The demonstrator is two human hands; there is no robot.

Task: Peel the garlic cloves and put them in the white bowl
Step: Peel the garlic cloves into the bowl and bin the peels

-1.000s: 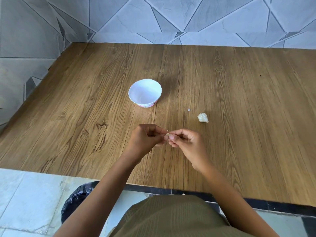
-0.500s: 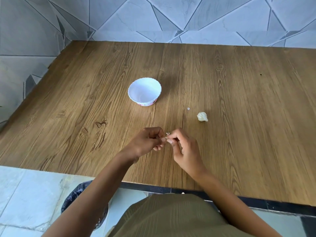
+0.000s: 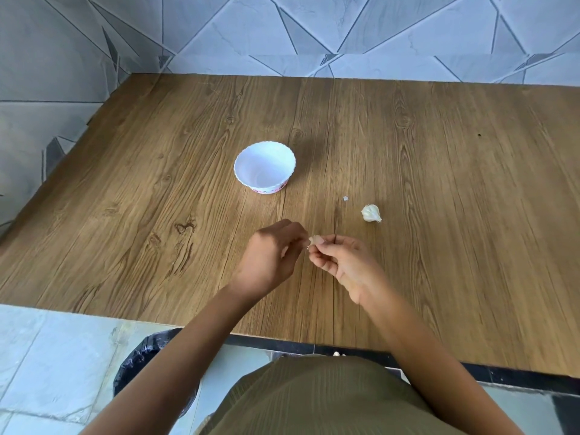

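While left hand & right hand pinch the garlic clove, a hard tug cd flick it away.

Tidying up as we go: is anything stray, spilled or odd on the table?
One small pale scrap, likely garlic skin, lies loose on the table between the white bowl and the garlic bulb. The bowl stands upright; nothing is spilled.

Reaching in from below with both bare forearms, angled together to meet at centre. Pinching a garlic clove between thumb and forefinger of the right hand, palm turned up, other fingers curled in. Nipping the same clove from the other side with the left hand, knuckles up, fingertips curled against it.
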